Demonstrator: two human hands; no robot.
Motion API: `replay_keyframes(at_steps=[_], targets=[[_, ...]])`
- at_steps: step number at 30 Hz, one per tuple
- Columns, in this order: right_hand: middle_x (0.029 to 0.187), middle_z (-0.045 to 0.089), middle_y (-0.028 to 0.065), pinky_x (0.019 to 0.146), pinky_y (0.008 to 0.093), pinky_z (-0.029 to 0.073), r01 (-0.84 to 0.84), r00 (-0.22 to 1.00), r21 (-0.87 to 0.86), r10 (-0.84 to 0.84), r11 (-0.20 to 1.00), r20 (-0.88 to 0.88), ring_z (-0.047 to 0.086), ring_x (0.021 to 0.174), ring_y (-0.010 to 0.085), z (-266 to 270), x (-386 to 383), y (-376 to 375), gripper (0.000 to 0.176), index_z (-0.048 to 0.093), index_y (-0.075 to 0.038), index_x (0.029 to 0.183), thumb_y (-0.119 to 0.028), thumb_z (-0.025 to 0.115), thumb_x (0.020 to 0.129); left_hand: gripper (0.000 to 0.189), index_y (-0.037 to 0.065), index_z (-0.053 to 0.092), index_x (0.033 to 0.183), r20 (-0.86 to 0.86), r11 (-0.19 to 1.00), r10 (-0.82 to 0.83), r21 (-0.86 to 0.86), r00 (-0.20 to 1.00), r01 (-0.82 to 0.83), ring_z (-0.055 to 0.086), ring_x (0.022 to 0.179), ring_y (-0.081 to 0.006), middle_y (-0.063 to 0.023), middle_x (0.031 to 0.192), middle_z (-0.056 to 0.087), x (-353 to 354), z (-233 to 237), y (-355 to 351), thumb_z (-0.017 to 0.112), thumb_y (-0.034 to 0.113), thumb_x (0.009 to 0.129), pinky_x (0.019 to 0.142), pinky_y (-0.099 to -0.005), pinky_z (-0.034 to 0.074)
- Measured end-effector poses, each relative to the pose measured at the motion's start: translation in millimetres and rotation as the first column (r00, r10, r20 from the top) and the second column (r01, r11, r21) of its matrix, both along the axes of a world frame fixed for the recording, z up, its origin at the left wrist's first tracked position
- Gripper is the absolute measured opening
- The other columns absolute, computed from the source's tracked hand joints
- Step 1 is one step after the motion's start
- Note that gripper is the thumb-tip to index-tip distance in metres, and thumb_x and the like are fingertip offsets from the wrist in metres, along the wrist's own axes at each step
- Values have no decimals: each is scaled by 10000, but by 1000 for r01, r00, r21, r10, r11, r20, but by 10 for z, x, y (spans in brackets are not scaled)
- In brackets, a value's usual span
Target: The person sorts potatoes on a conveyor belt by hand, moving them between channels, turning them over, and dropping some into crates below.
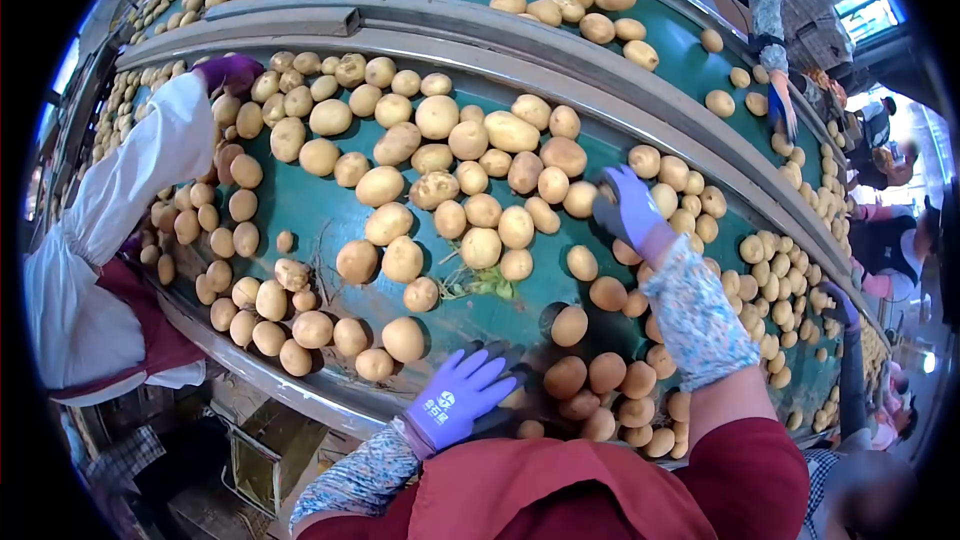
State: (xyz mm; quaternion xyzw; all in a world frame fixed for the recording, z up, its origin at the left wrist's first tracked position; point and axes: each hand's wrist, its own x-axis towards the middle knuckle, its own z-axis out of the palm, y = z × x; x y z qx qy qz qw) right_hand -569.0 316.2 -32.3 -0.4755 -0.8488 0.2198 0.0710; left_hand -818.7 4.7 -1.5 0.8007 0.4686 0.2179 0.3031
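Observation:
Both of my hands wear purple gloves with dark fingertips. My left hand [460, 400] is open, fingers spread, above the near edge of the green conveyor belt [350, 215]. Close to its fingertips, partly covered potatoes lie beside a dark, blurred patch. My right hand [632, 208] is over the belt to the right, fingers apart, beside a potato [579, 199]; its palm side is hidden. Many loose potatoes [437, 117] surround both hands. Between the hands, a tuft of green leaves [490, 283] lies against several potatoes.
A metal divider [480, 15] separates this belt from a second green belt [680, 40] carrying potatoes. At left, a white-sleeved co-worker [150, 160] reaches over the potatoes. Other gloved workers' hands [783, 105] reach in from across and from the right. A metal rail [260, 370] borders my side.

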Motion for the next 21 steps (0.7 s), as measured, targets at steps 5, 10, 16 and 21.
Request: replay_keyframes(at_steps=[5,10,16,21], targets=[[1213,652,109,991,394,474,-370,929,-601,282,709,-240,605,1145,238,854,-189,-405,460,610,-90,1277,-234,727,856,491,168,566,1333,-181,993,-114,21,977,120,489,1283,-294,-86,1376,524,-43,-219,-55,586,304,861,1035,-547,392],[1043,666,60,834,333,517,58,532,-483,-436,874,-725,614,943,162,416,-290,380,250,660,-76,1163,-154,626,928,429,167,577,1309,-80,975,-199,81,977,206,513,1252,-275,-68,1352,540,-53,-287,155,554,228,886,1070,-523,388],[1301,544,239,981,513,478,143,988,-61,-146,988,-45,548,1176,441,162,-1076,-387,671,506,-113,1345,-312,772,762,523,101,564,1330,-75,995,-48,79,996,54,502,1299,-313,-79,1393,546,-937,-349,207,611,103,809,1031,-466,443],[1216,641,124,989,384,491,-263,931,-489,86,832,-355,618,1094,256,870,-1220,-332,579,618,-47,1268,-242,813,759,544,123,570,1333,-212,982,28,191,977,14,551,1220,-288,-67,1332,572,-1639,-437,326,600,60,794,923,-421,498]])
